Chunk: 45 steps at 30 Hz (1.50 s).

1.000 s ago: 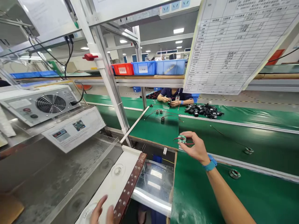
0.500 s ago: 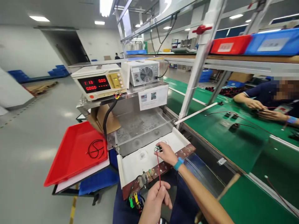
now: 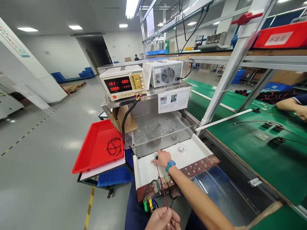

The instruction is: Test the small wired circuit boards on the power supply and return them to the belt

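Observation:
Over the white tray, my right hand (image 3: 163, 158), with a blue band at the wrist, is closed on a small dark-green circuit board (image 3: 156, 157). The fingers hide most of the board. A thin red wire (image 3: 161, 182) runs from it down across the brown terminal strip (image 3: 192, 168). Its lower end is pinched between the thumb and fingers of my left hand (image 3: 165, 219), which is low in the view above my lap. Green and yellow clips (image 3: 148, 203) hang from the strip's left end, close to the wire.
A power supply (image 3: 123, 83) with red digits stands on the metal shelf, a second unit (image 3: 167, 74) beside it. At left is a red tray (image 3: 96, 143) holding a black cable (image 3: 114, 146). On the green belt (image 3: 240, 134) at right lie dark parts; a co-worker's arm (image 3: 291, 104) shows beyond.
My view has turned left, shifting the scene rightward. My right hand with the board has moved to the left part of the white tray. My left hand still pinches the wire.

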{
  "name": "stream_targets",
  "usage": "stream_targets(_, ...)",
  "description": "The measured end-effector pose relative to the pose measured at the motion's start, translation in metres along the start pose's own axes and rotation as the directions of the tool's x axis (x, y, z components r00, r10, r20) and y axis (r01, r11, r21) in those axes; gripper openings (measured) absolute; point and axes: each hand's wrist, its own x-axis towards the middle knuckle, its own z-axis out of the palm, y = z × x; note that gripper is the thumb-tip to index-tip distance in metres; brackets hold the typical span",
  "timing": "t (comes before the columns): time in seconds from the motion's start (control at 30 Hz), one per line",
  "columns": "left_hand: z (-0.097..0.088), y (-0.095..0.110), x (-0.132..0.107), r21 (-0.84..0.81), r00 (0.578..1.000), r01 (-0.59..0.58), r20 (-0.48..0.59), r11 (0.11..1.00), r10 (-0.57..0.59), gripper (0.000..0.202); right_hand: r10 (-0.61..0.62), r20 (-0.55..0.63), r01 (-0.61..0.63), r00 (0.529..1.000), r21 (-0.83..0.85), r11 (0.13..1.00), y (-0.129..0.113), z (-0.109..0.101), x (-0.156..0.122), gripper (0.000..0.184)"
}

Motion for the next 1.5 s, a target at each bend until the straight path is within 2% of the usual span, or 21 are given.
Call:
stream_targets(0.13, 0.012, 0.024, 0.004, 0.015, 0.997, -0.053, -0.046, 0.998, 0.054, 0.06, -0.004, 0.021, 0.004, 1.0, 0.015, 1.0, 0.005, 0.003, -0.002, 0.062)
stream_targets(0.23, 0.015, 0.052, 0.007, 0.053, 0.98, -0.145, -0.128, 0.988, 0.151, 0.056, -0.111, 0.027, 0.11, 0.993, 0.038, 0.993, 0.009, 0.007, -0.003, 0.053)
stream_targets(0.3, 0.013, 0.069, 0.011, 0.082, 0.967, -0.182, -0.167, 0.98, 0.194, 0.056, -0.164, 0.051, 0.162, 0.985, 0.041, 0.986, 0.011, 0.009, -0.002, 0.04)
stream_targets(0.37, 0.009, 0.081, 0.017, 0.089, 0.957, -0.217, -0.179, 0.972, 0.23, 0.053, -0.167, 0.081, 0.163, 0.983, 0.047, 0.985, 0.012, 0.01, -0.001, 0.032)
stream_targets(0.5, 0.0, 0.093, 0.032, 0.052, 0.949, -0.26, -0.169, 0.964, 0.265, 0.049, -0.148, 0.082, 0.14, 0.986, 0.09, 0.986, 0.014, 0.012, 0.002, 0.033)
stream_targets(0.6, -0.007, 0.096, 0.045, 0.078, 0.947, -0.274, -0.154, 0.959, 0.283, 0.049, -0.146, 0.068, 0.138, 0.987, 0.102, 0.985, 0.015, 0.016, 0.004, 0.033)
stream_targets(0.73, -0.017, 0.097, 0.069, 0.272, 0.92, -0.282, -0.195, 0.92, 0.34, 0.053, -0.145, 0.079, 0.138, 0.986, 0.083, 0.987, 0.017, 0.019, 0.007, 0.034)
stream_targets(0.87, -0.03, 0.091, 0.094, 0.541, 0.805, -0.317, -0.28, 0.779, 0.523, 0.04, -0.145, 0.102, 0.138, 0.984, 0.078, 0.987, 0.017, 0.018, 0.008, 0.037)
stream_targets(0.93, -0.036, 0.085, 0.103, 0.622, 0.769, -0.289, -0.302, 0.728, 0.563, 0.032, -0.145, 0.104, 0.137, 0.984, 0.085, 0.987, 0.017, 0.017, 0.008, 0.038)
stream_targets(1.03, -0.041, 0.074, 0.109, 0.64, 0.778, -0.248, -0.316, 0.728, 0.543, 0.028, -0.14, 0.099, 0.131, 0.985, 0.092, 0.987, 0.016, 0.015, 0.007, 0.038)
stream_targets(1.17, -0.045, 0.065, 0.113, 0.603, 0.805, -0.259, -0.297, 0.755, 0.514, 0.028, -0.136, 0.086, 0.128, 0.987, 0.09, 0.988, 0.015, 0.013, 0.006, 0.038)
stream_targets(1.5, -0.046, 0.063, 0.113, 0.572, 0.816, -0.269, -0.292, 0.775, 0.499, 0.025, -0.132, 0.071, 0.124, 0.989, 0.101, 0.987, 0.016, 0.015, 0.006, 0.036)
